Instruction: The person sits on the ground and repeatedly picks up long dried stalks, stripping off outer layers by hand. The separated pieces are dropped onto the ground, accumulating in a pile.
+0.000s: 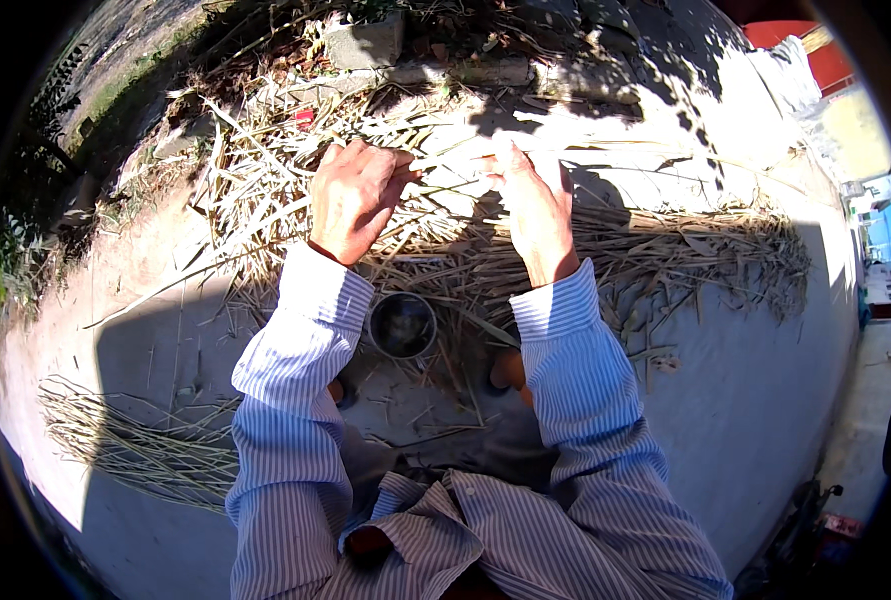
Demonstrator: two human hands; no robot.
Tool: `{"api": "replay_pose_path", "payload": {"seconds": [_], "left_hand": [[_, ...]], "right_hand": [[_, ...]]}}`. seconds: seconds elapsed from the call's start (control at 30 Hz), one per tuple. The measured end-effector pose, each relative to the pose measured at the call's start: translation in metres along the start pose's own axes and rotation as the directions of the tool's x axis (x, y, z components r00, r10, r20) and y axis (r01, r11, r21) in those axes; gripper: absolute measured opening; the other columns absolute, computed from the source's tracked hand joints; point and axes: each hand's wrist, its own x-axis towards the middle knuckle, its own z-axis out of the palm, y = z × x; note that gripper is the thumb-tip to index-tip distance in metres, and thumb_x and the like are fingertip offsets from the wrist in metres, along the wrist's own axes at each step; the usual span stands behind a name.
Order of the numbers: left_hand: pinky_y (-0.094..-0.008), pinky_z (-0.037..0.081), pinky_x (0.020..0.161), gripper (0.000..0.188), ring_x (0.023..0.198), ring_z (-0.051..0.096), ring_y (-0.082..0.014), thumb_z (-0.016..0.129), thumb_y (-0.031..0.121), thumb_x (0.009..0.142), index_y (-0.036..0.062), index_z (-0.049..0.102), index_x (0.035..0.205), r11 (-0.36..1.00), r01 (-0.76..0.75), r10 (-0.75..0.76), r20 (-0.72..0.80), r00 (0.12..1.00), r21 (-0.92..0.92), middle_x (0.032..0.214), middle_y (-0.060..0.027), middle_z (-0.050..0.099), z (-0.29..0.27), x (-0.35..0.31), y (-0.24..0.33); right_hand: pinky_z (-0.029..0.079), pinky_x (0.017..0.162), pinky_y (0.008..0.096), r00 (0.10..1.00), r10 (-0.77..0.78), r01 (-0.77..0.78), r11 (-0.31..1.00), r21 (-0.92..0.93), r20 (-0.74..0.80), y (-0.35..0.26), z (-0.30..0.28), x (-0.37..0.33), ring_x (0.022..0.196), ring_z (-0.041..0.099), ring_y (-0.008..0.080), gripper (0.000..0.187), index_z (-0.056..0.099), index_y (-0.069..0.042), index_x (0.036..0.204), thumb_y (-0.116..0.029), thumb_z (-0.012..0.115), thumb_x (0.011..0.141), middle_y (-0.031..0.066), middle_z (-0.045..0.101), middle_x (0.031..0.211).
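Observation:
My left hand [357, 200] is closed, thumb and fingers pinched together over a heap of pale dry leaves and straw [260, 190]. Level with it, my right hand [539, 212] pinches too, its fingertips pointing left. A thin dry stalk seems to stretch between the two pinches, though bright glare washes out much of it. Below and beyond my right hand lies a long bundle of brown dry stalks [685, 245], stretching to the right. A dark round metal bowl [402, 325] stands between my forearms, near my feet; its contents are unclear.
A second bundle of thin greenish stalks [135, 445] lies at the lower left on the concrete ground [745, 400]. At the far side sit a concrete block [363, 42] and a log-like edge [485, 73]. A small red scrap [304, 118] rests on the heap.

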Motion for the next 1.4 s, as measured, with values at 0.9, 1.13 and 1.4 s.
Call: {"api": "replay_pose_path", "payload": {"seconds": [0.9,1.13,1.4], "left_hand": [[-0.029,0.047,0.073,0.021,0.078,0.062,-0.0184,0.068,0.02,0.087,0.002,0.062,0.097,0.827,0.381,-0.534,-0.367,0.761,-0.413,0.088,-0.0097,0.069,-0.07,-0.023,-0.096],[-0.0396,0.043,0.081,0.035,0.088,0.06,-0.0278,0.072,0.033,0.079,0.0038,0.069,0.097,0.954,0.248,-0.204,0.242,0.949,-0.168,0.087,-0.0101,0.068,-0.024,-0.02,-0.052],[-0.0269,0.051,0.069,0.014,0.073,0.064,-0.0131,0.073,0.011,0.083,-0.0005,0.066,0.086,0.275,0.485,-0.649,0.211,0.731,-0.83,0.079,-0.0066,0.069,-0.007,-0.021,-0.045]], "right_hand": [[0.058,0.067,0.0338,0.979,-0.196,0.196,0.981,-0.015,-0.05,0.014,-0.031,0.015,0.08,0.069,0.0257,0.022,0.055,0.003,0.112,-0.009,0.059,0.094,0.0152,0.065,0.098],[0.057,0.068,0.034,0.973,-0.22,0.221,0.975,0.011,-0.064,0.023,-0.024,0.013,0.078,0.069,0.0253,0.018,0.058,-0.001,0.11,-0.008,0.059,0.093,0.0132,0.067,0.094],[0.056,0.066,0.0324,0.981,-0.173,0.172,0.985,-0.021,-0.085,0.013,-0.028,0.014,0.078,0.07,0.025,0.019,0.06,-0.001,0.111,-0.009,0.058,0.094,0.0142,0.068,0.093]]}}
